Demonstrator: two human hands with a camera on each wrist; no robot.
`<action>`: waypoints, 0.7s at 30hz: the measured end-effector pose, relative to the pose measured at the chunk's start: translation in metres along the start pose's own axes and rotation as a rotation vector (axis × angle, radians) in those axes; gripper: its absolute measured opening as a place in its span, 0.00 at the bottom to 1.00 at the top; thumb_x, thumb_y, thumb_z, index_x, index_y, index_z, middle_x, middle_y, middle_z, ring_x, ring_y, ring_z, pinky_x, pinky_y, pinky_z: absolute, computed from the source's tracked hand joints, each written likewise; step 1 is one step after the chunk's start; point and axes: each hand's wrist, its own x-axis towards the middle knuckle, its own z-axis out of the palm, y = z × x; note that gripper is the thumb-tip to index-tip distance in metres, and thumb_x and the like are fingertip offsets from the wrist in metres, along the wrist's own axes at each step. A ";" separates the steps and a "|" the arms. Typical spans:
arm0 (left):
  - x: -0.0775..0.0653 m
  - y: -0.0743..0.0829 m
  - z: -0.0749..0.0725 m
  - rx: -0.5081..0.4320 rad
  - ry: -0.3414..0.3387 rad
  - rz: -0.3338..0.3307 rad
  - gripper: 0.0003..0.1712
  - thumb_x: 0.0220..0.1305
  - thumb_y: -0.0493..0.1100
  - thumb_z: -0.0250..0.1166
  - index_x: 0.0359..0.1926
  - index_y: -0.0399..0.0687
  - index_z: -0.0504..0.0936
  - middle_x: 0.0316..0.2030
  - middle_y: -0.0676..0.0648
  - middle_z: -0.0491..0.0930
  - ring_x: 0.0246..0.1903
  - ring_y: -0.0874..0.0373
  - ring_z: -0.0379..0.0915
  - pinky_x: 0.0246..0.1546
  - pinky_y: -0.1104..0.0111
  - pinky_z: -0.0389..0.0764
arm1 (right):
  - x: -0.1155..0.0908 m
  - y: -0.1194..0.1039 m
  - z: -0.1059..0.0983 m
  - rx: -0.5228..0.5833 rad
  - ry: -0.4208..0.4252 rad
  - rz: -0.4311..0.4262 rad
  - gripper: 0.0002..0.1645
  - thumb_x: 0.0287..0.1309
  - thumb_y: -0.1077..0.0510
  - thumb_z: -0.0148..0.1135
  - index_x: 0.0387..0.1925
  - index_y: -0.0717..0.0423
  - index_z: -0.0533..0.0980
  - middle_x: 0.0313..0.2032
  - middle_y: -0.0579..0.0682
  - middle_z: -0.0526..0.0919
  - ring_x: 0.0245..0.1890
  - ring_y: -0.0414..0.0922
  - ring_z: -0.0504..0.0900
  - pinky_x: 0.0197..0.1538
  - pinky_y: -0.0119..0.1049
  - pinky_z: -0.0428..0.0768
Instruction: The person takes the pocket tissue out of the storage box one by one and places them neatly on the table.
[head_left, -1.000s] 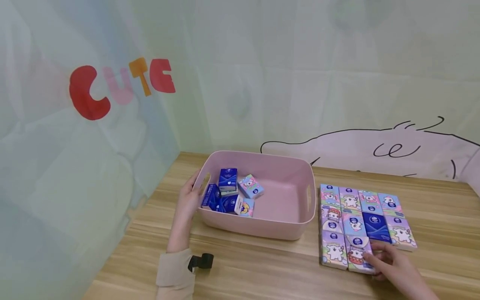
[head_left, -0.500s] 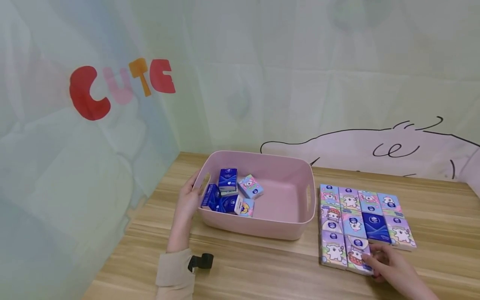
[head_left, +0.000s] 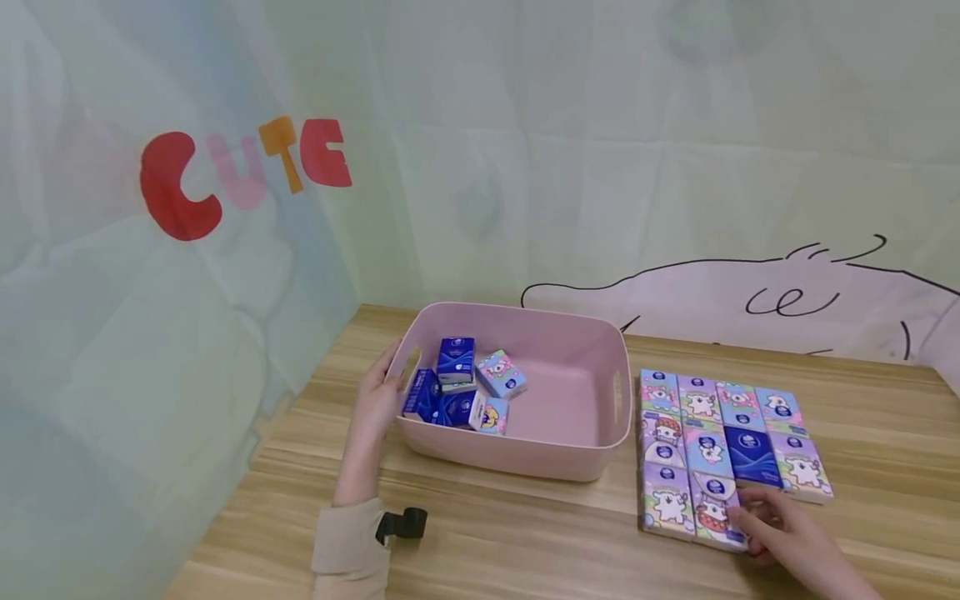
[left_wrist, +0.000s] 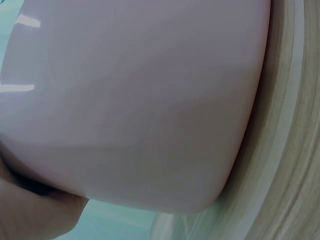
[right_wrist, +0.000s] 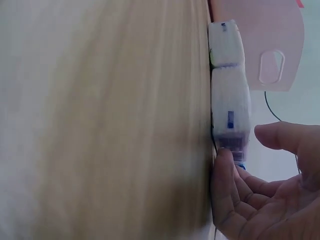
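A pink plastic basket [head_left: 517, 458] stands on the wooden table, holding several blue and cartoon-printed tissue packs [head_left: 456, 357] in its left half. My left hand [head_left: 377, 398] grips its left end at the handle cut-out; the left wrist view shows mainly the basket's outer wall [left_wrist: 140, 110], with part of the hand at lower left. To the right, more tissue packs [head_left: 666, 500] lie flat in close rows. My right hand [head_left: 787, 529] is at the right side of the front row's red-and-purple tissue pack [head_left: 712, 508]. In the right wrist view, bent fingertips touch its end, while the thumb stands slightly off it.
One plain blue tissue pack [head_left: 752, 454] lies among the cartoon ones. Printed fabric walls [head_left: 600, 192] close off the back and left of the table [head_left: 510, 550]. A black wrist mount [head_left: 405, 522] sticks out from the left sleeve.
The front-row tissue pack by my right hand has turned slightly and lies straighter against its neighbour. My thumb has slid back toward its right edge. The left hand and basket hold still.
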 end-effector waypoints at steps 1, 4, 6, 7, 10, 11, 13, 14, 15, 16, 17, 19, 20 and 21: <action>0.000 0.000 0.000 0.003 -0.001 -0.002 0.30 0.73 0.35 0.41 0.74 0.48 0.55 0.75 0.45 0.52 0.74 0.49 0.46 0.72 0.53 0.58 | -0.001 0.000 -0.001 0.001 0.006 -0.004 0.34 0.69 0.51 0.51 0.63 0.74 0.59 0.37 0.52 0.79 0.29 0.38 0.77 0.34 0.31 0.83; 0.001 0.000 0.001 -0.001 -0.005 0.012 0.29 0.73 0.35 0.41 0.74 0.46 0.55 0.75 0.44 0.52 0.74 0.48 0.45 0.73 0.52 0.56 | -0.005 -0.001 -0.006 0.004 0.051 -0.035 0.31 0.69 0.53 0.52 0.61 0.74 0.62 0.38 0.52 0.78 0.28 0.36 0.77 0.33 0.29 0.82; 0.001 -0.001 0.001 0.000 -0.005 0.015 0.29 0.73 0.35 0.41 0.74 0.45 0.56 0.74 0.43 0.52 0.75 0.48 0.45 0.73 0.53 0.56 | -0.008 -0.004 -0.009 -0.019 0.110 -0.076 0.28 0.68 0.54 0.53 0.59 0.72 0.65 0.36 0.50 0.78 0.27 0.34 0.76 0.31 0.29 0.81; 0.002 -0.001 0.001 0.001 -0.005 0.015 0.29 0.73 0.35 0.40 0.74 0.45 0.55 0.74 0.43 0.52 0.75 0.48 0.45 0.73 0.53 0.55 | -0.009 -0.006 -0.012 -0.043 0.141 -0.098 0.27 0.68 0.54 0.53 0.58 0.71 0.67 0.36 0.50 0.78 0.26 0.33 0.76 0.30 0.29 0.81; 0.002 -0.001 0.001 0.002 -0.007 0.014 0.29 0.73 0.35 0.40 0.74 0.45 0.55 0.75 0.43 0.52 0.75 0.47 0.44 0.74 0.53 0.54 | -0.013 -0.017 -0.019 -0.117 0.233 -0.176 0.23 0.68 0.53 0.54 0.54 0.68 0.71 0.34 0.50 0.78 0.25 0.32 0.75 0.28 0.29 0.79; 0.002 -0.001 0.000 0.003 -0.006 0.011 0.29 0.73 0.35 0.40 0.74 0.45 0.55 0.75 0.43 0.52 0.75 0.48 0.44 0.73 0.53 0.55 | -0.014 -0.023 -0.022 -0.136 0.256 -0.198 0.22 0.68 0.52 0.54 0.54 0.66 0.73 0.34 0.50 0.79 0.25 0.32 0.76 0.27 0.29 0.79; 0.002 -0.001 -0.001 0.004 -0.006 0.013 0.29 0.73 0.35 0.40 0.74 0.45 0.55 0.75 0.43 0.52 0.75 0.47 0.44 0.73 0.52 0.54 | -0.016 -0.036 -0.027 -0.170 0.282 -0.233 0.22 0.67 0.50 0.54 0.53 0.63 0.74 0.35 0.50 0.80 0.25 0.31 0.76 0.27 0.29 0.77; 0.002 -0.001 -0.001 0.006 -0.006 0.010 0.29 0.74 0.35 0.40 0.74 0.45 0.55 0.75 0.43 0.52 0.75 0.47 0.44 0.73 0.52 0.54 | -0.017 -0.042 -0.029 -0.183 0.299 -0.260 0.22 0.67 0.50 0.55 0.53 0.61 0.74 0.35 0.50 0.80 0.26 0.30 0.76 0.26 0.29 0.76; 0.002 -0.001 -0.001 0.011 -0.005 0.013 0.29 0.74 0.35 0.40 0.74 0.45 0.55 0.75 0.43 0.52 0.75 0.47 0.44 0.73 0.51 0.54 | -0.018 -0.049 -0.030 -0.196 0.311 -0.284 0.21 0.67 0.49 0.56 0.52 0.60 0.75 0.36 0.50 0.81 0.26 0.29 0.76 0.26 0.29 0.76; 0.002 -0.002 -0.001 0.018 -0.004 0.019 0.29 0.74 0.35 0.40 0.74 0.45 0.55 0.74 0.42 0.52 0.75 0.46 0.45 0.74 0.51 0.54 | -0.019 -0.057 -0.032 -0.208 0.312 -0.300 0.21 0.66 0.49 0.56 0.52 0.58 0.75 0.37 0.51 0.81 0.27 0.29 0.75 0.26 0.29 0.75; 0.003 -0.002 -0.001 0.028 -0.001 0.027 0.29 0.73 0.35 0.40 0.73 0.44 0.56 0.74 0.42 0.53 0.75 0.46 0.45 0.74 0.51 0.53 | -0.020 -0.065 -0.033 -0.220 0.315 -0.313 0.20 0.66 0.48 0.56 0.52 0.56 0.76 0.38 0.50 0.80 0.27 0.28 0.75 0.25 0.29 0.75; 0.002 -0.003 -0.002 0.045 0.000 0.035 0.29 0.73 0.35 0.40 0.73 0.44 0.56 0.74 0.42 0.53 0.75 0.45 0.45 0.74 0.50 0.52 | -0.021 -0.079 -0.035 -0.236 0.316 -0.349 0.19 0.65 0.47 0.57 0.51 0.54 0.76 0.39 0.50 0.80 0.28 0.28 0.74 0.25 0.29 0.74; 0.002 -0.003 -0.002 0.052 0.000 0.039 0.29 0.73 0.35 0.41 0.73 0.44 0.56 0.74 0.42 0.54 0.75 0.45 0.45 0.74 0.50 0.51 | -0.022 -0.085 -0.035 -0.242 0.312 -0.359 0.19 0.65 0.47 0.57 0.51 0.53 0.76 0.39 0.51 0.80 0.29 0.28 0.74 0.24 0.29 0.75; 0.002 -0.003 -0.002 0.060 0.001 0.047 0.29 0.73 0.35 0.41 0.73 0.44 0.56 0.74 0.42 0.54 0.74 0.45 0.46 0.74 0.50 0.51 | -0.022 -0.092 -0.036 -0.243 0.300 -0.360 0.20 0.65 0.45 0.57 0.51 0.52 0.76 0.40 0.51 0.80 0.29 0.28 0.74 0.24 0.30 0.75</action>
